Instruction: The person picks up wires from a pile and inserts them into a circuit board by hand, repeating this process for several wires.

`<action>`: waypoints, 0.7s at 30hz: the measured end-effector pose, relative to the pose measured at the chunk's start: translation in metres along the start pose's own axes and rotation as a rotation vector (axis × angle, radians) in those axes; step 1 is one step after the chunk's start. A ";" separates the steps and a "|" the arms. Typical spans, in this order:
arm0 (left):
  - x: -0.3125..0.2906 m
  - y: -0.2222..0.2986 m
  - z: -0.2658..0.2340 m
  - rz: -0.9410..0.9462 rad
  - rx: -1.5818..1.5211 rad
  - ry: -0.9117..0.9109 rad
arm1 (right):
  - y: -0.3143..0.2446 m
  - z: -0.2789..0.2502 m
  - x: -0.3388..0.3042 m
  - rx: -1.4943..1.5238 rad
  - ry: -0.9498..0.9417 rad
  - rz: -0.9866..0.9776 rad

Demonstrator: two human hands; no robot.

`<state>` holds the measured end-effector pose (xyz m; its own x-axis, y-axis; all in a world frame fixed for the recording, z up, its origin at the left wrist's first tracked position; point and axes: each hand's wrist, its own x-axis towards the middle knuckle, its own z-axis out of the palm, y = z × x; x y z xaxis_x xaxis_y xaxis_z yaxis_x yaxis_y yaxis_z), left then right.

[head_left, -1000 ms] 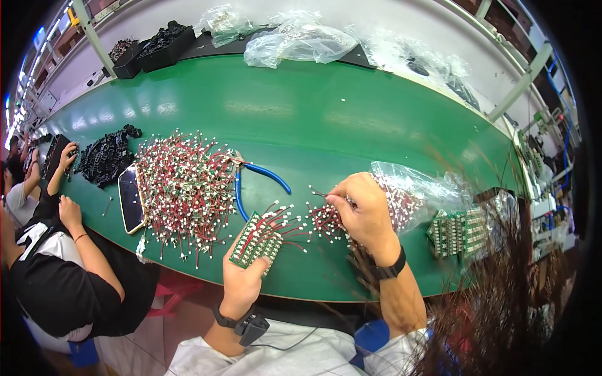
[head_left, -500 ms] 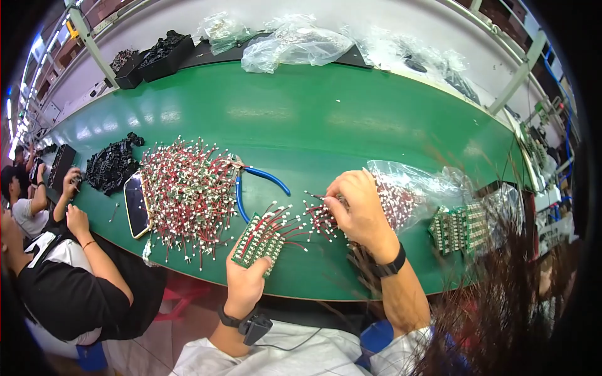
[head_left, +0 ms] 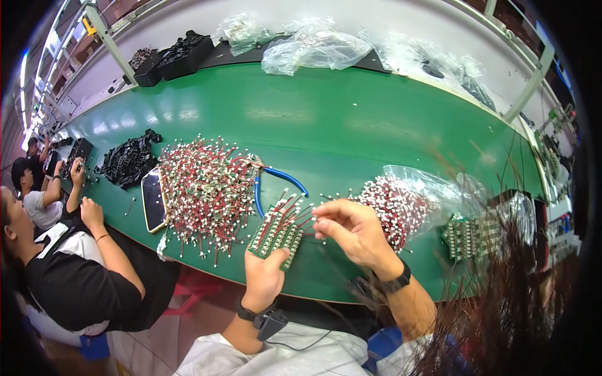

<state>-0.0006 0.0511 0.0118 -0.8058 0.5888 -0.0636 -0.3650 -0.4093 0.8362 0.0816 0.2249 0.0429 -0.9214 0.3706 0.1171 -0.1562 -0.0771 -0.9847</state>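
My left hand (head_left: 264, 277) holds a green panel of small circuit boards (head_left: 274, 237) tilted above the table, the thumb on its near edge. Several red wires with white connectors stand up from the panel's far side. At the panel's right edge, my right hand (head_left: 359, 233) is closed in a pinch on a thin red wire, mostly hidden by the fingertips. Behind that hand, a pile of red wires with white connectors (head_left: 387, 203) spills from a clear plastic bag (head_left: 433, 188). Blue-handled pliers (head_left: 285, 178) lie open beyond the panel.
A large heap of small boards with red wires (head_left: 204, 194) covers the table at left, beside a phone (head_left: 153, 200) and black parts (head_left: 128, 161). More board panels (head_left: 467, 238) stand at right. Plastic bags (head_left: 316, 50) line the back. A co-worker (head_left: 88, 276) sits at left.
My right hand has moved from the loose wires toward the panel's right edge. My left hand keeps its hold on the panel. The whole view has shifted slightly.
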 end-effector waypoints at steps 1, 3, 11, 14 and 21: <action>0.000 -0.001 0.000 0.006 0.003 0.007 | -0.002 0.002 -0.001 -0.027 -0.034 0.021; -0.001 -0.005 0.000 0.010 0.033 0.023 | -0.008 0.009 -0.003 -0.033 -0.012 0.015; -0.005 -0.017 0.006 0.052 0.340 -0.054 | 0.006 0.032 -0.013 -0.707 0.045 -0.421; -0.006 -0.021 0.006 0.081 0.358 -0.126 | 0.014 0.033 -0.013 -0.691 0.064 -0.395; -0.004 -0.023 0.009 0.114 0.393 -0.171 | 0.008 0.031 -0.015 -0.675 0.041 -0.389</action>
<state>0.0158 0.0645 -0.0023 -0.7296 0.6758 0.1049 -0.0461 -0.2017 0.9784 0.0830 0.1903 0.0369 -0.8289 0.2907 0.4780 -0.2027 0.6402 -0.7409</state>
